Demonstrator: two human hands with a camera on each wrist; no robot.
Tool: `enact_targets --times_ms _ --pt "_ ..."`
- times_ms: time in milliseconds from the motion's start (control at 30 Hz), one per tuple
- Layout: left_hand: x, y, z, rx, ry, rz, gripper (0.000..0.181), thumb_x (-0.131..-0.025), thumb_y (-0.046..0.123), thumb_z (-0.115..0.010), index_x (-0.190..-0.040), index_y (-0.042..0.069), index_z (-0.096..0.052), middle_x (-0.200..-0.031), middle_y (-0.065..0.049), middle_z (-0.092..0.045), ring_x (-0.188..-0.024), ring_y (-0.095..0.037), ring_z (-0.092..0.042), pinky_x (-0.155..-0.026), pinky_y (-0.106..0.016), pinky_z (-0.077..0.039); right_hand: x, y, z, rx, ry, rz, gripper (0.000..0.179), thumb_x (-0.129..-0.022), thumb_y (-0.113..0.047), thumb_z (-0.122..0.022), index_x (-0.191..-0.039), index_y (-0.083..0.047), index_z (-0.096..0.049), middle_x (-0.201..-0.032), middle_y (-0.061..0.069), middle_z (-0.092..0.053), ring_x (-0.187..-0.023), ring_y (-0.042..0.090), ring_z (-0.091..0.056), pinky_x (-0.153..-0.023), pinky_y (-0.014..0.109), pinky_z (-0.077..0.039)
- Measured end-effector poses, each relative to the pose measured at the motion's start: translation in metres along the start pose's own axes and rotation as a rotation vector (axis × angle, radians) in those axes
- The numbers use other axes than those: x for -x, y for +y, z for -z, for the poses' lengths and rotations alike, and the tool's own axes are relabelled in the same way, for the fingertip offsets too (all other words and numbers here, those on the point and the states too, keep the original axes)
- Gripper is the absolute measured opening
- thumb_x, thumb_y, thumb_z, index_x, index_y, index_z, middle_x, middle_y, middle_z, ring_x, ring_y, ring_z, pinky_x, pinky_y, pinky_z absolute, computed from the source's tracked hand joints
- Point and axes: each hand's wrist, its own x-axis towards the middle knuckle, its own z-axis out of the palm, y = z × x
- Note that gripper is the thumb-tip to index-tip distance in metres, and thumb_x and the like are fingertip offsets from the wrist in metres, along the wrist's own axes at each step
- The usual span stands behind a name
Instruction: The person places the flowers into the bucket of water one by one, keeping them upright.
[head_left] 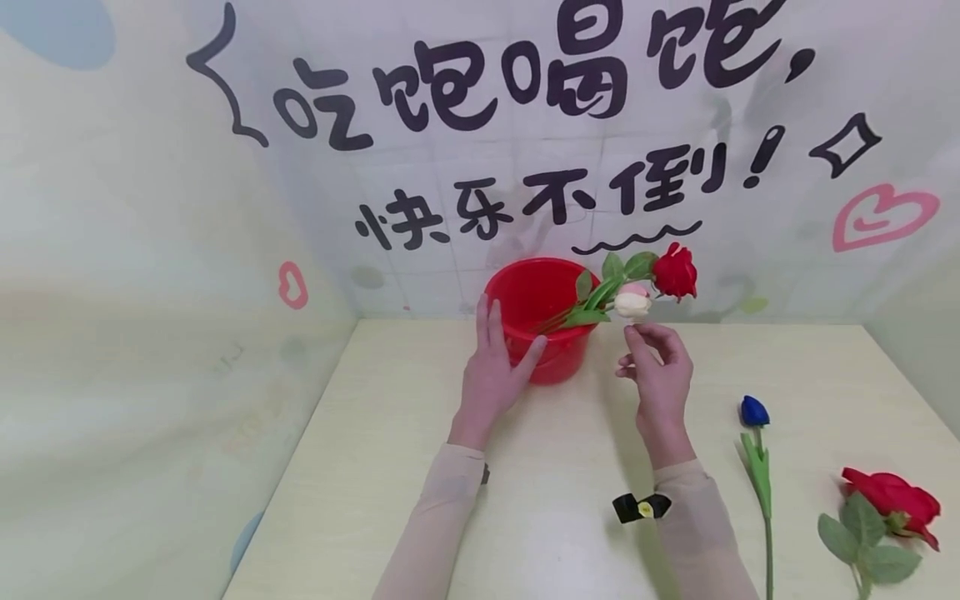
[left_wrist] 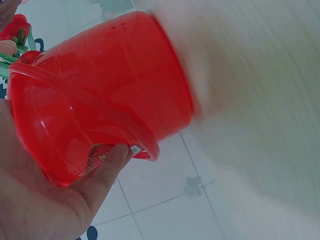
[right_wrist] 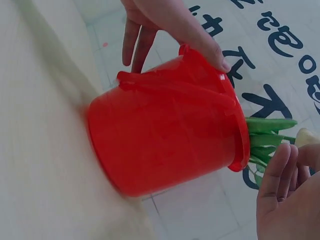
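Observation:
A red bucket (head_left: 551, 358) stands upright at the back of the table. My left hand (head_left: 491, 375) holds it at the near left side of the rim, and in the left wrist view the thumb (left_wrist: 115, 160) lies by a label on its wall. A red rose (head_left: 675, 272) and a white and pink tulip (head_left: 633, 302) lean out over the bucket's right rim, stems inside. My right hand (head_left: 663, 367) is just right of the bucket, thumb and forefinger pinching at the tulip's blossom. In the right wrist view, green leaves (right_wrist: 270, 125) stick out past the rim.
On the table's right side lies a blue tulip (head_left: 754, 412) with a green stem. Farther right and nearer is another red rose (head_left: 896, 500) with leaves. Behind the bucket rises a white wall covering (head_left: 480, 242) with black lettering.

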Motion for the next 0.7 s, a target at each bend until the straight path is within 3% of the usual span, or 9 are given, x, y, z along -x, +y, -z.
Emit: enact_targets --times_ms 167,267,400,533,700 --pt "0.001 0.003 -0.002 0.006 -0.007 0.001 0.106 -0.096 0.064 -0.065 -0.171 0.023 -0.002 -0.176 0.003 -0.009 -0.102 -0.028 -0.071 -0.089 -0.043 -0.063 -0.001 0.000 0.016 0.091 -0.011 -0.010 0.017 -0.099 -0.014 -0.076 -0.111 -0.004 -0.068 -0.096 0.003 -0.063 -0.062 0.010 -0.060 -0.055 0.020 -0.057" --pt "0.000 0.004 -0.002 0.010 0.003 -0.006 0.106 -0.096 0.064 -0.065 -0.171 0.022 -0.003 -0.175 0.003 -0.011 -0.106 -0.028 -0.070 -0.090 -0.043 -0.063 -0.006 -0.003 0.025 0.182 -0.057 -0.020 0.022 -0.099 -0.017 -0.076 -0.114 -0.002 -0.067 -0.095 0.002 -0.062 -0.064 0.010 -0.061 -0.056 0.020 -0.057" --pt "-0.002 0.004 -0.003 0.017 0.010 -0.023 0.107 -0.096 0.065 -0.065 -0.171 0.021 -0.004 -0.175 0.002 -0.011 -0.106 -0.028 -0.071 -0.090 -0.043 -0.063 -0.014 -0.010 0.043 0.448 -0.159 -0.006 0.031 -0.101 -0.024 -0.073 -0.120 0.000 -0.066 -0.099 0.004 -0.064 -0.070 0.012 -0.066 -0.061 0.022 -0.060" --pt "-0.002 0.003 -0.004 0.021 0.015 -0.014 0.108 -0.095 0.065 -0.066 -0.171 0.022 -0.003 -0.175 0.002 -0.012 -0.106 -0.029 -0.071 -0.090 -0.044 -0.063 -0.022 -0.018 0.066 0.758 -0.233 0.026 0.043 -0.105 -0.035 -0.067 -0.125 0.002 -0.065 -0.111 0.016 -0.066 -0.082 0.024 -0.071 -0.065 0.022 -0.060" --pt "-0.001 0.001 -0.006 0.020 0.015 0.002 0.109 -0.094 0.065 -0.067 -0.171 0.023 -0.002 -0.175 0.003 -0.012 -0.110 -0.030 -0.070 -0.089 -0.045 -0.063 -0.029 -0.025 0.090 0.900 -0.269 -0.049 0.053 -0.106 -0.045 -0.063 -0.128 0.003 -0.060 -0.116 0.022 -0.065 -0.096 0.036 -0.071 -0.069 0.021 -0.060"
